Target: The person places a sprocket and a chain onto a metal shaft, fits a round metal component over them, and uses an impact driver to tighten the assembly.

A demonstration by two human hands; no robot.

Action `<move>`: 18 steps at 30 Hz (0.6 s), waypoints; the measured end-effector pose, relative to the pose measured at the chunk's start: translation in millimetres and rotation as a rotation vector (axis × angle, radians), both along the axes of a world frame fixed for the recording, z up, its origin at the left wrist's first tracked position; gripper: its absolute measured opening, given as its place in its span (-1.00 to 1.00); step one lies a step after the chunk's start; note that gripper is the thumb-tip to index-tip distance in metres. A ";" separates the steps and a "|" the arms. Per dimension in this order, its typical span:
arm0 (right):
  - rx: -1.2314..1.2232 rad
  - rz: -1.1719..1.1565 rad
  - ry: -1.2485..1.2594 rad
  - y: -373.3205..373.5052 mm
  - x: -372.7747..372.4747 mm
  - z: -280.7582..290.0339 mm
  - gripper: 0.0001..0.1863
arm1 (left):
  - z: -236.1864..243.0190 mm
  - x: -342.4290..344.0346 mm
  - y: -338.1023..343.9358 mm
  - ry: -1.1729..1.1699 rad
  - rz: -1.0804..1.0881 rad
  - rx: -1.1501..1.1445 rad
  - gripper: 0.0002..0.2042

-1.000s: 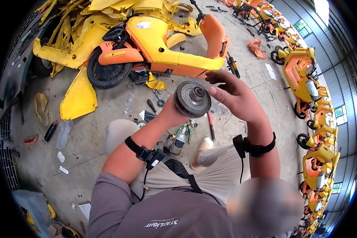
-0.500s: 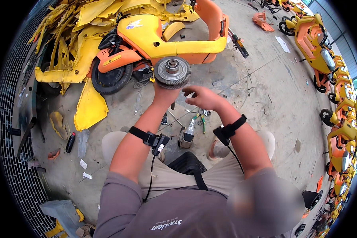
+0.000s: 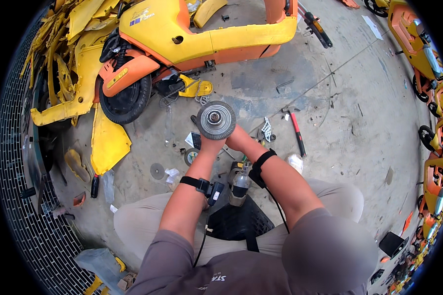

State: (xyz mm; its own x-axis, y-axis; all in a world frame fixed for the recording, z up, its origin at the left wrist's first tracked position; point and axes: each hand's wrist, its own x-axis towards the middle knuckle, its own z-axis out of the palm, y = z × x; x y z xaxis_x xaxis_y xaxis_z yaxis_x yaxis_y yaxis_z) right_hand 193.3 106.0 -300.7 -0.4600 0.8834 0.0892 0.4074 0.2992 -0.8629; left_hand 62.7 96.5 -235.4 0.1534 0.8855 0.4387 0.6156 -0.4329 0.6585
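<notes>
A ribbed round metal part point(image 3: 216, 125) with a raised central hub is held in my left hand point(image 3: 212, 144), whose fingers wrap underneath it. My right hand point(image 3: 237, 138) meets the part's lower right side; its fingers are hidden behind the disc, so their shape cannot be made out. Just below lie a power tool point(image 3: 235, 174) and a clear bottle point(image 3: 240, 183) between my knees. A red-handled hammer point(image 3: 297, 130) is on the floor to the right.
A yellow-orange scooter point(image 3: 206, 42) lies ahead. Yellow body panels point(image 3: 110, 140) are piled at left. Scooters point(image 3: 408, 44) line the right side. A black crate point(image 3: 243, 219) is between my legs. Scattered small parts lie on the concrete floor point(image 3: 349, 123).
My hands first rose with the metal part, then came back down and toward centre. My right hand, formerly apart with fingers spread, now meets the part. The view has shifted.
</notes>
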 end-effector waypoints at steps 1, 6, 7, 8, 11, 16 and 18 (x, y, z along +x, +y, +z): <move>-0.038 -0.004 -0.027 -0.6 3.6 -18.0 -0.78 | -9.2 3.3 -0.3 -0.182 -0.035 -0.127 -0.53; -0.223 -0.023 -0.017 -4.5 2.9 -57.5 -0.75 | -64.4 1.2 -4.4 -0.201 -0.045 -0.269 -0.47; -0.224 -0.012 -0.049 -5.8 4.2 -67.3 -0.76 | -74.0 1.6 -6.8 -0.220 -0.061 -0.306 -0.46; -0.223 0.004 -0.081 -5.8 6.0 -77.8 -0.76 | -83.8 2.9 -8.0 -0.240 -0.072 -0.341 -0.45; -0.201 0.019 -0.163 -8.6 11.2 -104.7 -0.76 | -122.5 5.6 -14.9 -0.354 -0.096 -0.460 -0.47; -0.257 0.065 -0.269 -9.4 12.8 -113.4 -0.74 | -140.7 -2.8 -34.0 -0.336 -0.013 -0.537 -0.49; -0.265 0.031 -0.245 -6.4 17.4 -118.9 -0.72 | -116.5 -1.6 -23.6 -0.193 -0.071 -0.562 -0.46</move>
